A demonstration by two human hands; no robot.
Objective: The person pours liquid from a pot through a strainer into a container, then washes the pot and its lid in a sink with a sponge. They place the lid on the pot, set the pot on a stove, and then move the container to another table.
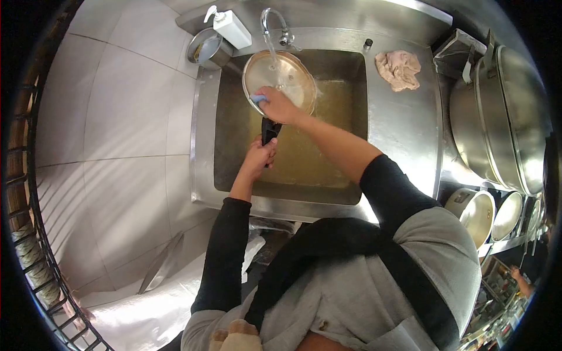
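My left hand is wrapped round the black handle of a metal pan, which I hold over the sink. My right hand presses a blue sponge to the pan's near left rim, its fingers closed on it. Water from the curved faucet runs into the pan. Below it, the sink holds cloudy yellowish water; whatever lies under the surface cannot be made out.
A white pump bottle and a metal container stand at the back left. On the right counter lies a crumpled cloth. Large pots and smaller pots sit on shelves at the far right. A tiled wall borders the left.
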